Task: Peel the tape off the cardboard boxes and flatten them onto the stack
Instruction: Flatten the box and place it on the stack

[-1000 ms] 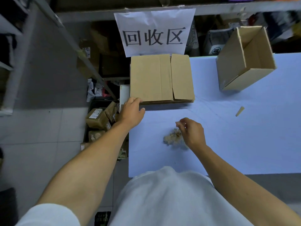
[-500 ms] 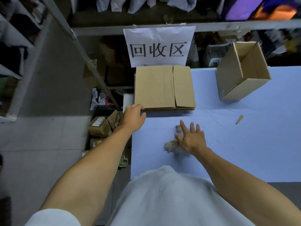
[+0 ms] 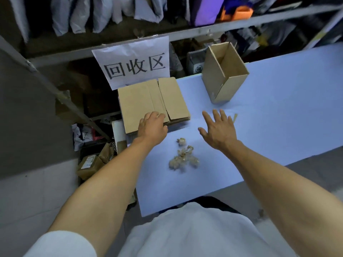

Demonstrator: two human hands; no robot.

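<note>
a pale blue desk [image 3: 278, 115] fills the right and middle of the view, its near edge running from about 6 o'clock up toward 3 o'clock, with grey tiled floor [image 3: 33, 197] off its left side. at about 11 o'clock on the desk lies the stack of flattened cardboard [image 3: 148, 101], just below a white paper sign [image 3: 133, 64] with three black characters, hung from a metal shelf rail [image 3: 194, 32]. the left hand [image 3: 152, 127] rests on the near edge of the stack, fingers bent over the top sheet; whether it grips the cardboard cannot be told. the right hand [image 3: 217, 130] hovers over bare desk with fingers spread wide and straight, holding nothing. between the forearms, near the centre, sits a crumpled clump of peeled tape [image 3: 183, 158]. at about 1 o'clock an open cardboard box [image 3: 222, 75] stands on the desk, well apart from the stack, with a small tan strip [image 3: 235, 118] lying near the right hand's fingertips. bagged goods [image 3: 104, 13] crowd the shelves behind, and taped parcels [image 3: 91, 162] sit on the floor at 9 o'clock.
</note>
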